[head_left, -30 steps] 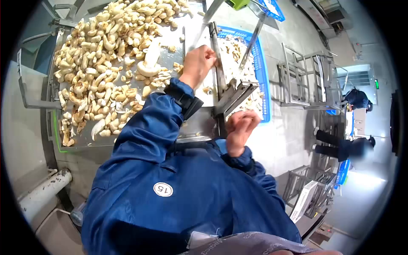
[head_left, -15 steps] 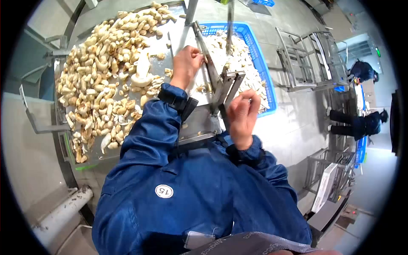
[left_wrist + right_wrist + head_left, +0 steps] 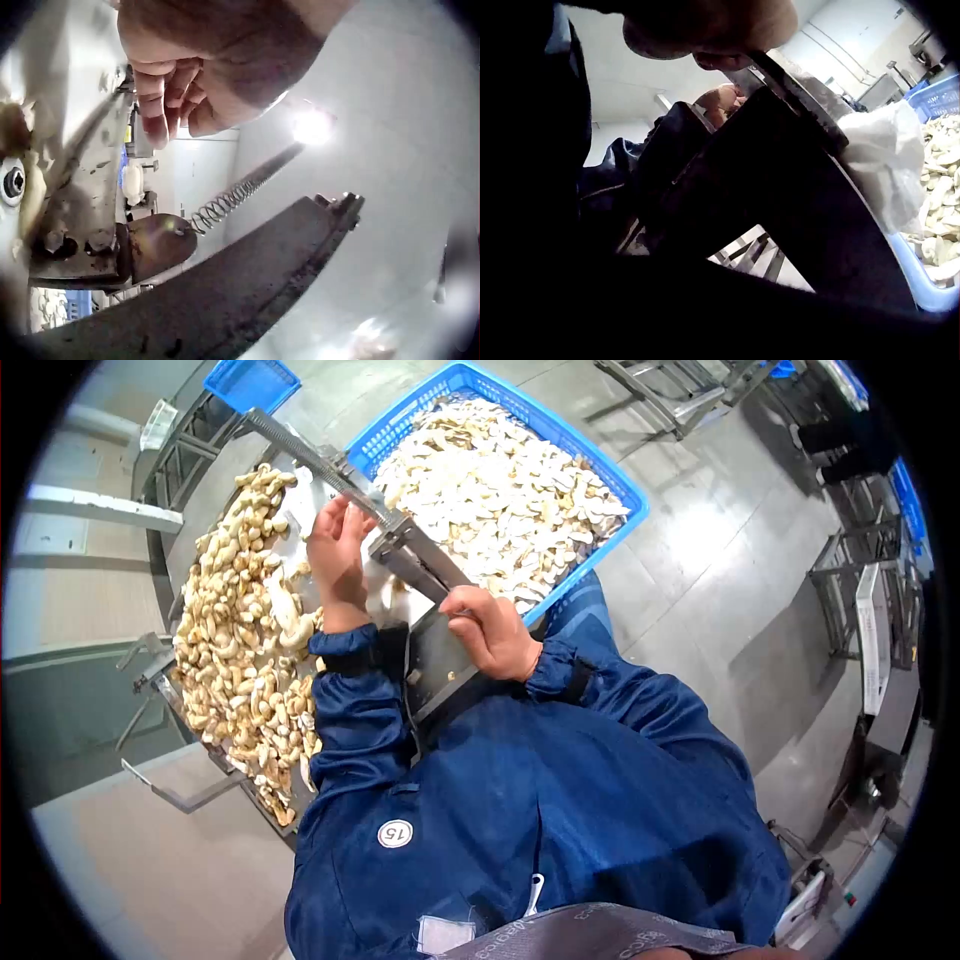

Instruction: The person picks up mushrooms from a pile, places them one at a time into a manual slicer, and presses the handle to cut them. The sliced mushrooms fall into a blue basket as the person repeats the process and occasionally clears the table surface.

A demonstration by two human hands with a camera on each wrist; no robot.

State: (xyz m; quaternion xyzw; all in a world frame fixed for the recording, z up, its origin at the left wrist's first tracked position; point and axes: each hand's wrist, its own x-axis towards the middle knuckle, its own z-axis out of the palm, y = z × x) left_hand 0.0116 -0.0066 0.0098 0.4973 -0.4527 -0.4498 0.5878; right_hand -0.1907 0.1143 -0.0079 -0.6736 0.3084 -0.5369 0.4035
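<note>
In the head view my left hand (image 3: 340,555) is at the inner side of a metal lever cutter (image 3: 405,545), fingers partly bent near its spring (image 3: 300,445); no item shows in them. The left wrist view has the same hand (image 3: 225,56) above the spring (image 3: 229,204) and the dark metal arm (image 3: 225,277), not touching either. My right hand (image 3: 490,632) grips the near end of the lever, fingers bent over it; in the right wrist view that hand (image 3: 712,30) is partly dark. Pale, curved, mushroom-like pieces (image 3: 235,610) lie heaped left of my left hand.
A blue basket (image 3: 640,510) full of sliced pale pieces (image 3: 500,490) stands beyond the cutter. Another blue crate (image 3: 250,385) is at the upper left. Metal racks (image 3: 690,395) stand on the floor at the upper right. A white plastic sheet (image 3: 885,161) hangs beside the basket.
The head view has turned, bringing the basket to the upper middle. My right hand has gone from beside the cutter to a grip on the lever end. My left hand remains near the cutter.
</note>
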